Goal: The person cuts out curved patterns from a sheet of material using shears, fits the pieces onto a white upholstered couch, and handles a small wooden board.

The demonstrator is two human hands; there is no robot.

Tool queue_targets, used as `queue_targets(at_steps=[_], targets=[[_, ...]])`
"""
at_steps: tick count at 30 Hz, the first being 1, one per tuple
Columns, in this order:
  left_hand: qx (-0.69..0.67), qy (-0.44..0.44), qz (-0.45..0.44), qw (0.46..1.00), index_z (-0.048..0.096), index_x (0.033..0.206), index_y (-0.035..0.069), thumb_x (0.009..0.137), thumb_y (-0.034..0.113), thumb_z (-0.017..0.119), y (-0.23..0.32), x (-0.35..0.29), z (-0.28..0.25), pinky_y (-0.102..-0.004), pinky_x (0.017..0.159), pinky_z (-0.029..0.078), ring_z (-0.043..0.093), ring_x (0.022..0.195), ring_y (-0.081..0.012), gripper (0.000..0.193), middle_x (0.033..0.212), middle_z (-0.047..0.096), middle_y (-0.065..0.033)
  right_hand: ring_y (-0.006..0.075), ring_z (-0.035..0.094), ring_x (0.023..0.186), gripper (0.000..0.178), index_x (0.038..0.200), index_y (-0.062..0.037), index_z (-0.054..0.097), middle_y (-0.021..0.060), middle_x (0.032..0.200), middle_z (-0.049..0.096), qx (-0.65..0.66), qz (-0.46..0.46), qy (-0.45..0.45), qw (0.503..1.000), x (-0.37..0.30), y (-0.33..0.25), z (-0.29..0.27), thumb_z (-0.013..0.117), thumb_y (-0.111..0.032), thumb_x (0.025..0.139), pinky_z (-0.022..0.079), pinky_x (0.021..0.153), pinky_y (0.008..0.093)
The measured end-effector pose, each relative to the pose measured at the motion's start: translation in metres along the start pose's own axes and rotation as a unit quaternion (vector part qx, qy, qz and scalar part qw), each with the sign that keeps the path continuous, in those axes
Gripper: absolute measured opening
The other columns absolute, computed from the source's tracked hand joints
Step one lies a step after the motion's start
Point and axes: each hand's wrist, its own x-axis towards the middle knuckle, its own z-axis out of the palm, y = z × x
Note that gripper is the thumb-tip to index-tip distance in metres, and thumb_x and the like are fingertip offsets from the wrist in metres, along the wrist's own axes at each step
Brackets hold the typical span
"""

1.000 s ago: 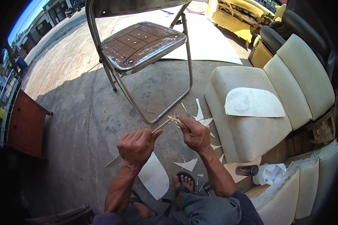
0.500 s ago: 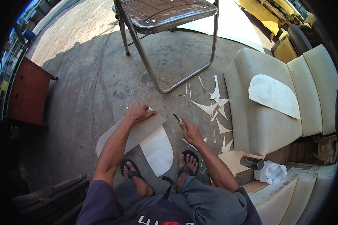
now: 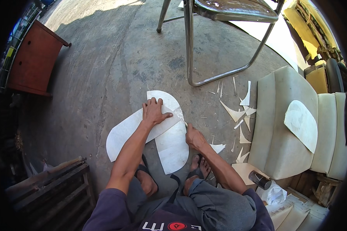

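Observation:
Two white sheet pieces with rounded ends lie crossed on the concrete floor in front of my feet. My left hand (image 3: 155,112) presses flat on the upper sheet piece (image 3: 122,135), fingers spread and thumb out to the right. Beneath it, the lower sheet piece (image 3: 172,154) shows at its far and near ends. My right hand (image 3: 196,137) is closed around a cutter knife (image 3: 186,124), mostly hidden by the fingers. The knife's tip is at the right edge of the sheets, where they overlap; exact contact is too small to tell.
Pale offcuts (image 3: 235,112) lie scattered to the right. Beyond them is a cream padded seat (image 3: 273,127) bearing another rounded sheet piece (image 3: 301,124). A metal folding chair (image 3: 219,82) stands ahead, a red cabinet (image 3: 34,57) far left. A dark cylinder (image 3: 260,180) lies near right.
My left hand now lies flat and spread on the sheets instead of gripping an edge. The knife has moved from above bare floor to the sheets' right edge. The view has shifted.

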Motion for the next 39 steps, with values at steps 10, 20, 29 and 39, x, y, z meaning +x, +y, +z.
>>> queue_targets(at_steps=[10,20,29,39], targets=[[-0.017,-0.015,-0.030,0.999,0.062,0.120,0.005,0.069,0.056,0.085,0.004,0.002,-0.003,-0.0479,0.099,0.033,0.049,0.118,-0.0320,0.076,0.116,0.056,-0.0154,0.0546,0.065,0.101,0.026,0.117,0.0033,0.045,0.0386,0.102,0.066,-0.066,0.029,-0.063,0.995,0.011,-0.019,-0.019,0.041,-0.009,0.095,0.050,0.089,0.0579],[-0.019,-0.040,-0.060,0.997,0.062,0.122,0.005,0.069,0.053,0.086,0.013,0.009,-0.010,-0.0488,0.101,0.033,0.049,0.120,-0.0316,0.075,0.118,0.056,-0.0151,0.0555,0.065,0.098,0.022,0.114,0.0014,0.044,0.0379,0.101,0.066,-0.058,0.015,-0.047,0.997,0.018,-0.009,-0.015,0.040,-0.010,0.096,0.049,0.088,0.0594],[-0.016,-0.043,-0.084,0.995,0.062,0.120,0.006,0.069,0.051,0.087,0.019,0.009,-0.009,-0.0490,0.100,0.032,0.048,0.118,-0.0310,0.073,0.116,0.056,-0.0135,0.0568,0.064,0.091,0.019,0.112,-0.0009,0.042,0.0365,0.092,0.066,-0.065,0.007,-0.034,0.997,0.014,-0.009,-0.015,0.039,-0.013,0.098,0.050,0.081,0.0605],[-0.002,-0.063,-0.108,0.992,0.060,0.123,0.004,0.070,0.051,0.087,0.019,0.008,-0.011,-0.0499,0.101,0.031,0.047,0.121,-0.0311,0.075,0.121,0.056,-0.0149,0.0551,0.065,0.091,0.023,0.114,-0.0037,0.045,0.0351,0.093,0.067,-0.048,0.025,-0.031,0.998,0.003,-0.014,-0.007,0.034,-0.019,0.101,0.051,0.083,0.0612]])
